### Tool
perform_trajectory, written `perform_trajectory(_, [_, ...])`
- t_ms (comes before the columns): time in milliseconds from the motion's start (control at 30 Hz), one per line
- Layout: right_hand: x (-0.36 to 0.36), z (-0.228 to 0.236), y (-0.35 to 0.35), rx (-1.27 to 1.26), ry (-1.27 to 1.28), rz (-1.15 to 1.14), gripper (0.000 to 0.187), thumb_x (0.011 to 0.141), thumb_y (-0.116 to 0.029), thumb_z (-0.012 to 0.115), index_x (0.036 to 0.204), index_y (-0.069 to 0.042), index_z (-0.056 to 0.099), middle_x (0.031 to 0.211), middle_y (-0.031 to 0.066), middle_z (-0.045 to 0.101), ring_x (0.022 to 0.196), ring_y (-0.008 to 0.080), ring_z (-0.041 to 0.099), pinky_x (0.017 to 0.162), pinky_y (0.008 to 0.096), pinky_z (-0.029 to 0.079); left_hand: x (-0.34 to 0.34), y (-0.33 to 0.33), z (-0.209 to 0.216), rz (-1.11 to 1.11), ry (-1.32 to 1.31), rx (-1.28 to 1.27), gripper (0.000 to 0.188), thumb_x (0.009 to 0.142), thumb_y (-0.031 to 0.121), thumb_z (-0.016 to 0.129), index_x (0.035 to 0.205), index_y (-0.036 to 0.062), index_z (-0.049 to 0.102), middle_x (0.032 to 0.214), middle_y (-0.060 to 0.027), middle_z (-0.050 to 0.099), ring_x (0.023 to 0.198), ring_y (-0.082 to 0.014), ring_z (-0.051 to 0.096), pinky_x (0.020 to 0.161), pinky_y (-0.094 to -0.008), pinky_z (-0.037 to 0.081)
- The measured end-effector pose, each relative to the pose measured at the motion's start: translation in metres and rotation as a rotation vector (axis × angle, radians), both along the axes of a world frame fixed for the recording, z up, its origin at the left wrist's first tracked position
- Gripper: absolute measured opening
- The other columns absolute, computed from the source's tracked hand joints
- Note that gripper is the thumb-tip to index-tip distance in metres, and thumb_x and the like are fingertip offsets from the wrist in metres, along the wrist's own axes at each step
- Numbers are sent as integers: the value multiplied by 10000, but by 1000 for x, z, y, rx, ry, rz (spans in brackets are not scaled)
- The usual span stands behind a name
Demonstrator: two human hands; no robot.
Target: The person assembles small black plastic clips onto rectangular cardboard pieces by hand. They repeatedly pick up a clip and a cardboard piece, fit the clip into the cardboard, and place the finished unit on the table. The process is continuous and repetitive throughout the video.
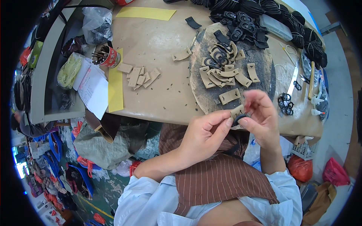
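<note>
While 2 hands, left hand [205,133], right hand [260,118], pinch 1 tan tab [237,111]; perhaps 1 black ring [240,119]

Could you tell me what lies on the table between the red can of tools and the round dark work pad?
In the head view, a small heap of tan tabs lies on the table between the red can and the round dark pad; one more tan tab lies nearer the pad.

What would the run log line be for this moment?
left hand: pinching black ring | right hand: holding tan strap piece with ring | nearby: tan pieces on round dark mat
</note>
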State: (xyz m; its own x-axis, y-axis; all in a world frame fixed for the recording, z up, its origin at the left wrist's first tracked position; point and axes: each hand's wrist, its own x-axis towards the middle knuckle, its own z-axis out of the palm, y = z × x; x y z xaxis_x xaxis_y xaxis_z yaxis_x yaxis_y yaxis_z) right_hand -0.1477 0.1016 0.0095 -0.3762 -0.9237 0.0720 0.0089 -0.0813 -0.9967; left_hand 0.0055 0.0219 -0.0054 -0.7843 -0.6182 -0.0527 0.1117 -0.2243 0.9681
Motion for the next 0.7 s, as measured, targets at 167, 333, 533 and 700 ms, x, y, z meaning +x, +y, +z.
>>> perform_trajectory(167, [-4, -4, 0, 5, -196, 192, 359, 757, 25, 629, 1106, 14, 547, 973, 35, 469, 865, 97, 456, 789, 227, 370, -2, -11, 7, -26, -82, -486, 204, 796, 79, 618, 973, -16, 582, 806, -120, 611, 699, -203, 618, 582, -312, 484])
perform_trajectory(333, [0, -10, -1, -29, -319, 135, 216, 788, 35, 604, 998, 17, 557, 921, 48, 492, 828, 98, 503, 740, 232, 420, -3, -22, 0, -8, -115, -640, 238, 750, 71, 642, 976, 13, 595, 825, -130, 603, 693, -281, 602, 586, -337, 487])
perform_trajectory(533, [-12, -11, -1, -15, -380, 237, 202, 746, 56, 644, 920, 8, 553, 900, 56, 509, 801, 102, 525, 725, 230, 436, 0, -30, 11, -156, -134, -612, 268, 721, 34, 668, 984, 32, 617, 808, -108, 610, 710, -252, 606, 596, -320, 479])
perform_trajectory(700, [-9, -17, 3, -101, -342, 216, 171, 735, 65, 648, 884, 17, 579, 867, 65, 524, 783, 112, 532, 716, 227, 432, 0, -36, 15, -193, -88, -757, 267, 706, 70, 685, 964, 53, 618, 775, -76, 600, 697, -251, 592, 588, -328, 456])
